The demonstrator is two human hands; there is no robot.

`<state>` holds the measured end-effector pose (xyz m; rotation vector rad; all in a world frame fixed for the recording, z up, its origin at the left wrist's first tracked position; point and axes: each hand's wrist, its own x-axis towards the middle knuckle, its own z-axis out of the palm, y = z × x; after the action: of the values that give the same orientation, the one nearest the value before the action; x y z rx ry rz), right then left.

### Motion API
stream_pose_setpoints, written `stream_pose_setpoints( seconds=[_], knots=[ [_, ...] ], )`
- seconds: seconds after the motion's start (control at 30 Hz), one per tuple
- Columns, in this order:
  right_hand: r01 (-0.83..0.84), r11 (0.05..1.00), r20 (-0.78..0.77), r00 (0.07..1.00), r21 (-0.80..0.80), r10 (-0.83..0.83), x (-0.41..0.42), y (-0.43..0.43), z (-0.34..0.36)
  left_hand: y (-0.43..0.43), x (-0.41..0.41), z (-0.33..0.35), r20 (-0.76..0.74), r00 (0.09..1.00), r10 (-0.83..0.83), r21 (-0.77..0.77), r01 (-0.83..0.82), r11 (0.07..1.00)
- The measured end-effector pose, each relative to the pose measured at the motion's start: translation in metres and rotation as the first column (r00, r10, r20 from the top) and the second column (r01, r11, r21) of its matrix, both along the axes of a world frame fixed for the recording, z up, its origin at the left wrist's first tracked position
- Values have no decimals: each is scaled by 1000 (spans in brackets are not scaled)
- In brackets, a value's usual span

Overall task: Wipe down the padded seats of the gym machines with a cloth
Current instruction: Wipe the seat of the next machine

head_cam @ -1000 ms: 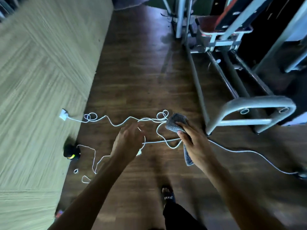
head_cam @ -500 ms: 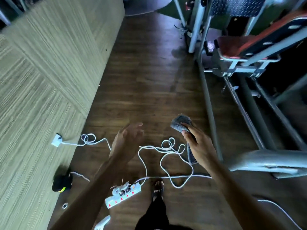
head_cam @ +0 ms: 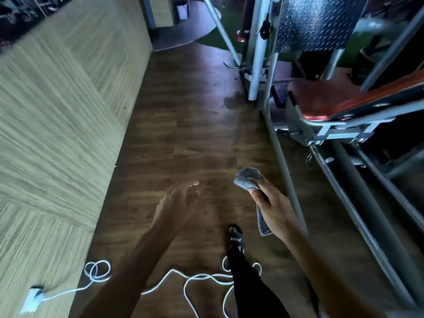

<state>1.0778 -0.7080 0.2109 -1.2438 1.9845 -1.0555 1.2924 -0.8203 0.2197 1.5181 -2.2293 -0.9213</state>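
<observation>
A dim room has a dark wood-plank floor (head_cam: pixel 183 125) that carries a faint sheen down its middle and a dark stain (head_cam: pixel 231 102) toward its right edge. Along the floor's left edge runs pale wood-grain panelling (head_cam: pixel 57 122), its boards set with the grain at differing angles. A white plug (head_cam: pixel 32 299) sits on the panelling low down, its white cable (head_cam: pixel 165 277) looping over the floor's near edge, while the far edge meets a rounded grey mat (head_cam: pixel 181 35), green flooring (head_cam: pixel 220 42) and a small white bin (head_cam: pixel 182 10).
</observation>
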Motion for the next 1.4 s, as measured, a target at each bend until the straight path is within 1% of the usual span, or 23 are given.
stream_pose_setpoints(
  seconds=[0.17,0.27,0.33,0.4,0.47,0.63,0.73,0.83,0.9,1.0,1.1,1.17,1.27,1.3,1.4],
  knots=[
    [36,999,30,999,10,-36,-90,-142,-4,-143,-100,3,46,999,4,-49,-2,999],
    [48,999,29,998,14,-49,-140,-220,8,-217,-155,16,16,999,-48,-115,50,992],
    [62,998,32,998,20,-63,-170,-264,15,-264,-187,24,54,996,-78,-130,84,988],
    [73,997,24,997,15,-74,-198,-305,21,-309,-219,29,59,990,-127,-129,134,983],
    [96,995,13,995,27,-97,-227,-343,22,-354,-254,34,56,983,-174,-92,178,980],
    [263,964,82,961,37,-266,-300,-428,10,-466,-347,19,91,954,-287,-77,294,953],
    [386,922,53,920,42,-387,-347,-477,1,-532,-416,10,51,917,-395,-70,398,915],
    [536,843,59,840,51,-539,-392,-511,6,-584,-490,12,28,831,-556,-72,556,828],
    [627,777,76,773,58,-630,-420,-527,13,-608,-542,17,39,769,-638,-68,639,766],
    [730,683,89,678,42,-730,-460,-541,12,-630,-620,16,56,673,-738,-85,739,668],
    [811,585,110,579,31,-808,-502,-549,-4,-639,-697,1,58,563,-824,-45,826,561],
    [852,522,127,513,45,-849,-533,-552,-25,-640,-748,-16,86,482,-872,-24,876,481],
    [893,433,99,423,119,-900,-585,-557,-69,-636,-822,-49,151,363,-919,5,930,368],
    [902,408,93,398,144,-913,-605,-557,-89,-633,-846,-66,161,337,-928,24,938,345],
    [907,337,53,335,254,-941,-659,-559,-155,-628,-907,-126,155,302,-941,67,947,315]
  ],
)
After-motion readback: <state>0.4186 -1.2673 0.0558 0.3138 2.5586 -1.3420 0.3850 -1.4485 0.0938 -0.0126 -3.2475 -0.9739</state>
